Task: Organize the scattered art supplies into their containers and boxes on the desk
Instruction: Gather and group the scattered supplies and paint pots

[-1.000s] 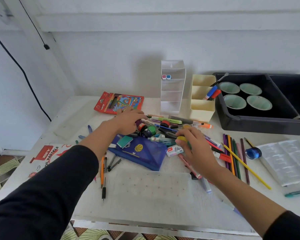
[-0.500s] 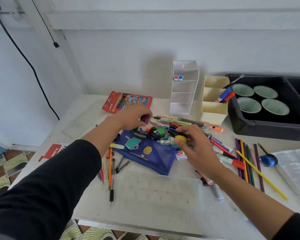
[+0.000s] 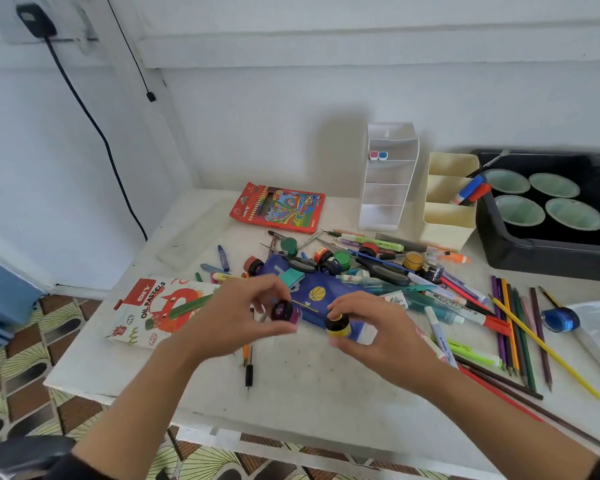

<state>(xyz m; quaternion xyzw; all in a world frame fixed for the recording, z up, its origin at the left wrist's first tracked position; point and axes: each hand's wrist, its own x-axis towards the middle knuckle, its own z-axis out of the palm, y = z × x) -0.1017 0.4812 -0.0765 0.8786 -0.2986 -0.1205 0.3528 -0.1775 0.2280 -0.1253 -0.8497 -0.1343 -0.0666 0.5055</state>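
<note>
Moved: both hands are back from the pile & nearer the body vs 0.5 s ago. Each has a small paint pot lifted clear of the heap.
L hand (image 3: 236, 323): thumb + fingertips pinch the purple pot (image 3: 285, 311), tilted w/ its dark cap toward the camera. It's held above the desk (image 3: 309, 382), not resting on it.
R hand (image 3: 385, 341): thumb + fingers pinch the yellow pot (image 3: 339, 328) round its body, black cap up, roughly upright.
Pots now: between the 2 hands, just beside each other but not touching, on the near side of the blue pencil case (image 3: 321, 296).
Handling (judgement): small, light, rigid plastic. Smooth sides prob slippery. Likely wet paint inside, so best kept upright w/ caps tight.
Where to grip: round the body, thumb opposite 2 fingers. Not by the cap alone, since it could twist loose.
Pile: beyond both hands, e.g. a green pot (image 3: 342, 259) and more pots mixed w/ markers and scissors (image 3: 381, 271).
Containers: white organiser (image 3: 387, 181) and cream box (image 3: 447, 209) sit well beyond the R hand, at the desk's far side. Black tray (image 3: 499, 251) w/ pale green cups (image 3: 518, 209) is further right. Can't tell which one takes the pots.
Sides: oil pastel box (image 3: 160, 306) left of L hand; colour pencils (image 3: 515, 327) right of R hand.
</note>
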